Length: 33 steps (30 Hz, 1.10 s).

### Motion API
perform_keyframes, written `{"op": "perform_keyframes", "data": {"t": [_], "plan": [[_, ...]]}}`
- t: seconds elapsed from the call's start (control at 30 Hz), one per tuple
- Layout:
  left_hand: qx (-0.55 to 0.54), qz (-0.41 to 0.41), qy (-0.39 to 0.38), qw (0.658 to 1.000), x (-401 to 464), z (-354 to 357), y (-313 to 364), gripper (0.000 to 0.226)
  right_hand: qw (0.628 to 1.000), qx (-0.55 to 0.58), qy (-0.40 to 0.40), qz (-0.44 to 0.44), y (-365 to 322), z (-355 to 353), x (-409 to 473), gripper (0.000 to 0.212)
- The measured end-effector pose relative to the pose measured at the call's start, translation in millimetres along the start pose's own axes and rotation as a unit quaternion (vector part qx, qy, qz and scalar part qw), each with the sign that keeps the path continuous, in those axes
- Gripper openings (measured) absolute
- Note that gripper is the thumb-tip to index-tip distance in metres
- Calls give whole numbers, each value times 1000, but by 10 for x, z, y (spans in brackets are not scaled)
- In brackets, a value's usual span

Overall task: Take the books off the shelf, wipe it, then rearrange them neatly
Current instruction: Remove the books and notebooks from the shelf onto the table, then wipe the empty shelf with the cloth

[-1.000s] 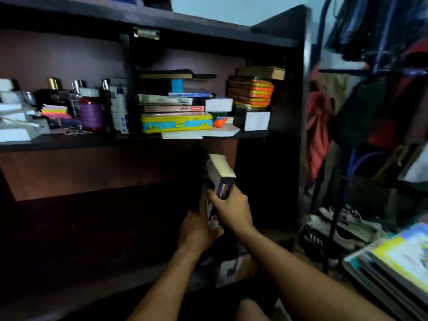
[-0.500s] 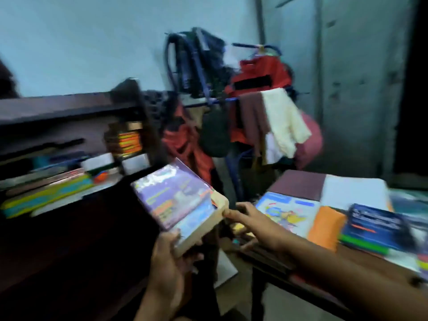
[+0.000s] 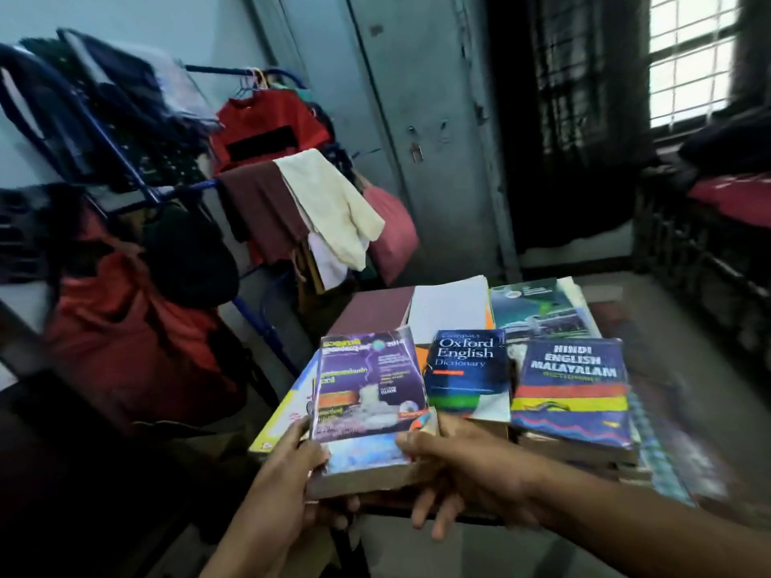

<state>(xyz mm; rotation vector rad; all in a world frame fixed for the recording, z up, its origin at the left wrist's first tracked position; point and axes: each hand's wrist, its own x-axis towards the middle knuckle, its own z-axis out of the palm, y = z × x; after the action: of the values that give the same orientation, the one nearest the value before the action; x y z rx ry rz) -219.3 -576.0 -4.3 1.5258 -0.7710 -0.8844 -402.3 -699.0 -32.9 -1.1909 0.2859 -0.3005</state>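
From the head camera, both hands are holding one thick purple book (image 3: pixel 369 394) over the near left part of a pile of books. The left hand (image 3: pixel 288 473) is gripping its near left corner: the thumb is lying on the cover and the other fingers are curling under the bottom edge. The right hand (image 3: pixel 463 465) is holding the near right corner, with the thumb pressing on the cover and the fingers reaching below, partly spread. The purple book is lying almost flat, cover up, with its thick page edge facing the person.

Just to the right of it, a dark blue dictionary (image 3: pixel 469 369) with the words "Oxford English Dictionary" is lying cover up. Beside that, further right, another dark blue book (image 3: pixel 573 385) with the words "Hindi English Malayalam" and red, yellow and blue bands is lying on top of a stack. Behind these, a maroon book (image 3: pixel 371 310), a white book (image 3: pixel 450 306) and a green book (image 3: pixel 538 306) are lying flat. A yellow-edged book (image 3: pixel 285 410) is showing under the left side of the purple one. What is bearing all these books I cannot tell.

On the left, a blue clothes rack (image 3: pixel 137 177) is carrying many clothes, among them a red shirt (image 3: pixel 267 127) and a cream cloth (image 3: pixel 333 206). Behind the books a grey metal cupboard (image 3: pixel 417 98) with a padlock is standing, and a barred window (image 3: pixel 688 56) is shining at the upper right.
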Motion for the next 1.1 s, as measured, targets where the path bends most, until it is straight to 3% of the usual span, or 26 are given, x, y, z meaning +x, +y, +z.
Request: {"op": "perform_keyframes", "data": {"t": [0.1,0.3,0.37,0.43,0.47,0.53,0.63,0.7,0.87,1.0,1.1], "plan": [[22,34,66,997,256,-144,54,38,998,47,47,-17,-35,143,269,28],[8,71,120,990,883,-448,244,32,986,124,105,-44,-131,388,869,40],[99,75,128,984,1130,-605,142,25,988,92,119,-46,9,534,885,36],[239,65,129,960,1253,-711,-11,19,988,85,122,-37,246,678,803,54],[288,66,130,946,1265,-744,-75,21,991,76,108,-24,359,747,733,64],[339,80,138,927,1164,-817,-98,33,997,18,71,-32,409,947,599,63],[339,99,182,918,764,-1077,129,51,992,-59,25,-106,186,1284,754,46],[311,121,238,912,354,-1435,361,48,986,-70,5,-154,-19,1608,988,35],[288,148,401,857,-1066,-2400,952,33,967,-84,-99,-221,-313,2703,1516,23],[287,135,520,794,-2507,-2994,1190,16,893,-224,-237,-312,-200,3737,1644,25],[272,140,589,748,-3313,-3266,1182,12,847,-293,-282,-343,-116,4280,1639,31]]}}
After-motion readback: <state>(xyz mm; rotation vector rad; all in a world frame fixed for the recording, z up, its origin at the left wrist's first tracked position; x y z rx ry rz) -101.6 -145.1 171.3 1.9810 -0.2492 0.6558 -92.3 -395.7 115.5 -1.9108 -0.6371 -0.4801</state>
